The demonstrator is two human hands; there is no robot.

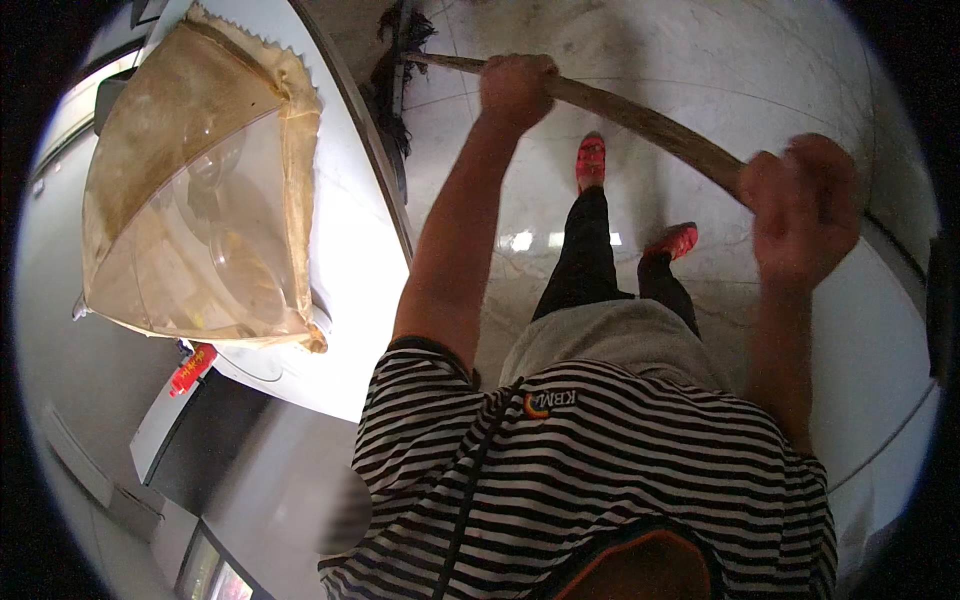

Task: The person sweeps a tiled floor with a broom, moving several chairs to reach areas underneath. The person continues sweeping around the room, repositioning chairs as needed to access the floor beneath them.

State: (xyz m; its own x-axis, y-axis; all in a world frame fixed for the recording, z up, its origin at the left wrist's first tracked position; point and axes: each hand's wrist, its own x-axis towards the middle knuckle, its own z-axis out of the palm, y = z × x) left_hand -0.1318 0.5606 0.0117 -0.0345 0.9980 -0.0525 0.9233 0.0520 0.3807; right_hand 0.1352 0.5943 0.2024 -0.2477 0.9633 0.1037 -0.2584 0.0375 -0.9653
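A mop with a long wooden handle [655, 128] slants across the upper middle. My left hand [517, 92] is closed round the handle, nearer its far end. Slightly blurred, my right hand [803, 212] grips the end of the handle at the right. Dark, stringy mop strands [392, 125] show at the handle's far end, beside the table edge, and part of the mop head is hidden there. Both arms reach forward over the floor.
To my left stands a white table [345, 290] with a dark edge. On it sits a brown-trimmed, see-through cover [215, 215] over dishes. A red packet or bottle [193, 369] lies beyond. Shiny tiles [540, 185] lie underfoot. A pale surface [870, 330] stands at right.
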